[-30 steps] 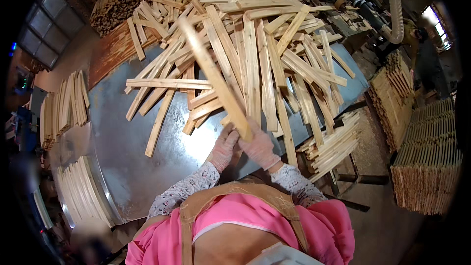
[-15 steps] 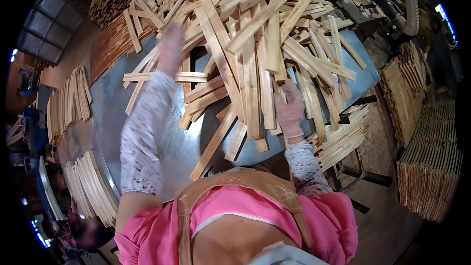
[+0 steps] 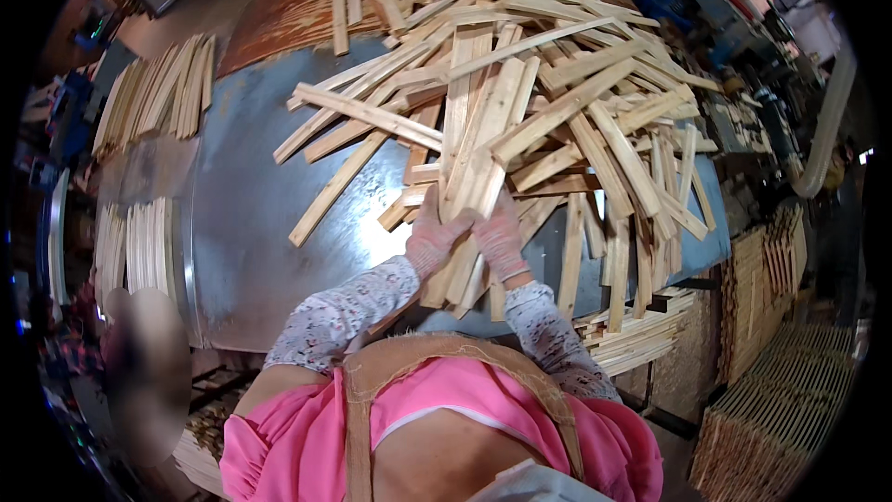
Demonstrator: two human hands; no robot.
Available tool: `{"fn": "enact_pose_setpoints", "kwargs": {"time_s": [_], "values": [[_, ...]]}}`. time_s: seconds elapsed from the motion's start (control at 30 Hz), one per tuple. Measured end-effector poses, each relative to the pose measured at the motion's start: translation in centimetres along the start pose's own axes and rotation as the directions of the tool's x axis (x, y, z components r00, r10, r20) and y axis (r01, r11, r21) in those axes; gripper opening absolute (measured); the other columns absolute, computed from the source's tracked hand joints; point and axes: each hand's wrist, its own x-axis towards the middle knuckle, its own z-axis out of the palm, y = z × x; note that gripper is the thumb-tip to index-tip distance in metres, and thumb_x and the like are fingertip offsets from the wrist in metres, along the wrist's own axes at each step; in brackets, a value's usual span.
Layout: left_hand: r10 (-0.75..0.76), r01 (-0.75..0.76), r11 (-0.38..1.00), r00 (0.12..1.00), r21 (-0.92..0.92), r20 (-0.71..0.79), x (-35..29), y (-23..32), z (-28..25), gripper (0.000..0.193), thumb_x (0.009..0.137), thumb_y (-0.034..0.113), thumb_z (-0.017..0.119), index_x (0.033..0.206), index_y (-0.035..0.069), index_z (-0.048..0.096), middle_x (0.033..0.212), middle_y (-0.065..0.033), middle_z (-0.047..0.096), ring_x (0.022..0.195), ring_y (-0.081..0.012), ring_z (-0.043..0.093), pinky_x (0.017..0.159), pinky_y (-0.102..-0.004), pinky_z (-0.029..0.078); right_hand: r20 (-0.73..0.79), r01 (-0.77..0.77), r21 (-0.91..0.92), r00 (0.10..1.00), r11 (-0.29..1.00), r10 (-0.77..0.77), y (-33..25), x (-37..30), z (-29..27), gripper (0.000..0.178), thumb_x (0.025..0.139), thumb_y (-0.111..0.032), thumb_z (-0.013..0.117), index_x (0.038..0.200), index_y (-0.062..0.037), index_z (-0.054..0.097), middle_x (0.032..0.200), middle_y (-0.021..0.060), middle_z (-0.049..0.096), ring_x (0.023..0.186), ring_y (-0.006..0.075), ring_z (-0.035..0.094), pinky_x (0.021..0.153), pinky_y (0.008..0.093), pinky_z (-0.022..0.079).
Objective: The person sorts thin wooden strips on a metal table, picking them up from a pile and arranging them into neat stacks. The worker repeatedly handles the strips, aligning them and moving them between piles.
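Note:
Both of my hands wear pinkish work gloves and meet at the near side of a big jumbled pile of pale wooden slats (image 3: pixel 557 121). My left hand (image 3: pixel 435 234) and my right hand (image 3: pixel 502 237) close round the near end of a bunch of slats (image 3: pixel 478 172), one from each side, thumbs on top. The bunch points away from me into the pile. Other slat ends (image 3: pixel 455 281) stick out toward me beneath my hands. The palms and most fingertips are hidden by the wood.
The pile lies on a grey metal table (image 3: pixel 251 186). Neat slat stacks stand at the left (image 3: pixel 158 93) and nearer left (image 3: pixel 149 242). Layered slats (image 3: pixel 780 409) stand low at the right. Machinery (image 3: pixel 771 102) and a pale hose (image 3: pixel 832 130) are at the far right. A blurred person is at lower left.
My left hand has come from the pile's far left side to the front, beside my right hand. Both now hold the same bunch, and several slats lie differently. The view has shifted.

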Motion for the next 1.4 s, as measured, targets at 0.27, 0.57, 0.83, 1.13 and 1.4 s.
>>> {"fn": "enact_pose_setpoints", "kwargs": {"time_s": [0.27, 0.57, 0.83, 1.13, 1.4], "values": [[-0.126, 0.142, 0.953, 0.989, -0.268, 0.077, -8.7, -7.5, -20.2, 0.091, 0.093, 0.024, 0.077, 0.166, -0.002, 0.029, 0.147, -0.0215, 0.059, 0.132, -0.0264, 0.06, 0.114, -0.0351, 0.049, 0.197, 0.017, 0.199, 0.979, 0.98, -0.057, -9.3, -8.6, 14.5, 0.069, 0.091, -0.04, 0.074, 0.152, -0.0114, 0.058, 0.165, 0.0252, 0.044, 0.148, 0.0461, 0.047, 0.122, 0.0465, 0.043], [0.078, 0.068, 0.889, 0.952, 0.454, -0.295, -11.5, -10.1, -32.9, 0.063, 0.099, 0.036, 0.068, 0.149, 0.0, 0.056, 0.148, -0.0303, 0.058, 0.137, -0.0451, 0.056, 0.117, -0.0461, 0.044, 0.21, -0.097, 0.037, 0.974, 0.995, 0.087, -19.2, -8.2, 24.2, 0.041, 0.096, -0.033, 0.069, 0.126, -0.0042, 0.074, 0.119, 0.0263, 0.073, 0.117, 0.0452, 0.067, 0.104, 0.0479, 0.053], [-0.216, 0.174, 0.967, 0.948, -0.188, -0.233, -13.6, -5.6, -45.5, 0.05, 0.102, 0.031, 0.06, 0.144, 0.004, 0.059, 0.093, -0.005, 0.065, 0.078, -0.0164, 0.063, 0.069, -0.0332, 0.056, 0.067, 0.076, -0.096, 0.995, 0.993, -0.07, -23.9, -9.9, 27.2, 0.03, 0.103, -0.015, 0.057, 0.128, -0.0017, 0.067, 0.117, 0.0296, 0.072, 0.108, 0.0438, 0.071, 0.089, 0.0449, 0.057], [-0.32, 0.308, 0.726, 0.943, -0.615, 0.095, -16.9, -7.0, -48.2, 0.059, 0.097, 0.021, 0.07, 0.147, 0.001, 0.046, 0.11, -0.0168, 0.067, 0.085, -0.0286, 0.07, 0.08, -0.0404, 0.065, 0.292, -0.017, -0.139, 0.955, 0.99, 0.057, -29.6, -10.9, 33.9, 0.058, 0.102, -0.027, 0.065, 0.15, 0.0037, 0.054, 0.141, 0.0269, 0.068, 0.127, 0.0434, 0.066, 0.106, 0.0426, 0.054], [-0.306, 0.207, 0.575, 0.952, -0.791, 0.027, -17.8, -9.1, -51.4, 0.041, 0.105, 0.031, 0.071, 0.132, 0.004, 0.056, 0.103, -0.0125, 0.066, 0.091, -0.0274, 0.07, 0.082, -0.0446, 0.063, -0.012, -0.368, 0.065, 0.929, 0.928, 0.369, -25.3, -6.9, 39.7, 0.078, 0.091, -0.032, 0.074, 0.15, 0.0098, 0.048, 0.131, 0.0344, 0.069, 0.125, 0.0482, 0.066, 0.111, 0.0466, 0.049]]}}
